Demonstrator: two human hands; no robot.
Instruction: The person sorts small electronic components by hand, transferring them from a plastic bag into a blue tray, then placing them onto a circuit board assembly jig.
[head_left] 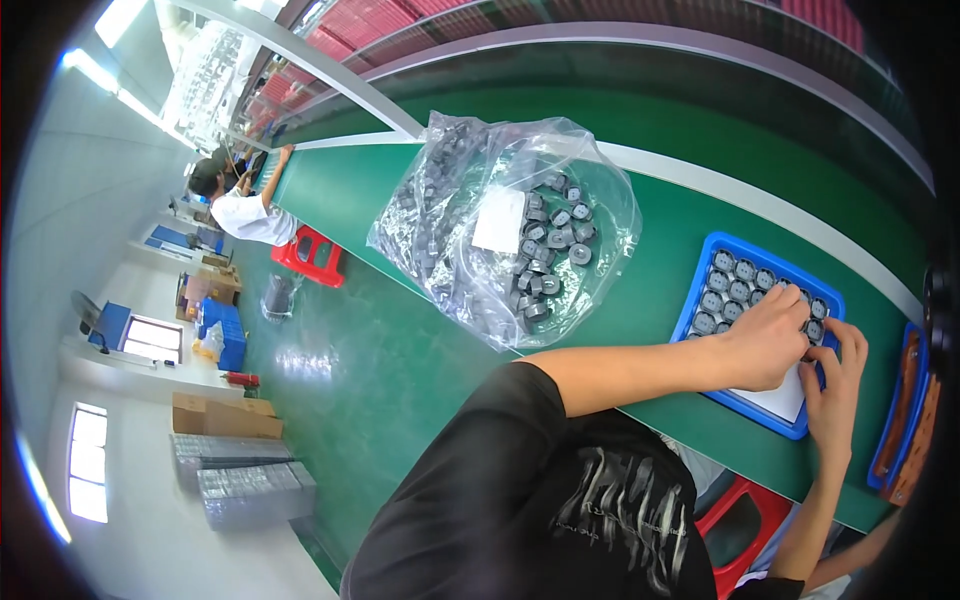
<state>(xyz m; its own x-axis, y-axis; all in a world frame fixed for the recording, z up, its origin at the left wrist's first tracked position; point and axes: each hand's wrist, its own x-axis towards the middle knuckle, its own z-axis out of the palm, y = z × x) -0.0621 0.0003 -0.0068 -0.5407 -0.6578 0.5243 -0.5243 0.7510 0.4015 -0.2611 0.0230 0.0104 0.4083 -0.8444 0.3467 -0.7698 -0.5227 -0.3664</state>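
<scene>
A blue tray [712,262] lies on the green bench, holding rows of small round grey parts [745,270] with dark faces. Its near side shows a bare white lining [775,402]. My left hand [768,338] reaches across the tray with its fingers bent down and closed at the right end of the rows; what is in its fingertips is hidden. Beside it, my right hand [835,385] comes over the tray's right edge, thumb and forefinger pinched about a round grey part [813,336]. Both hands' fingertips are close together there.
A clear plastic bag [585,300] of loose grey parts rests on the green bench [665,225], left of the tray. Another blue tray [886,440] with brown contents stands at the far right. A person [240,212] in white works farther along, by a red stool [312,258].
</scene>
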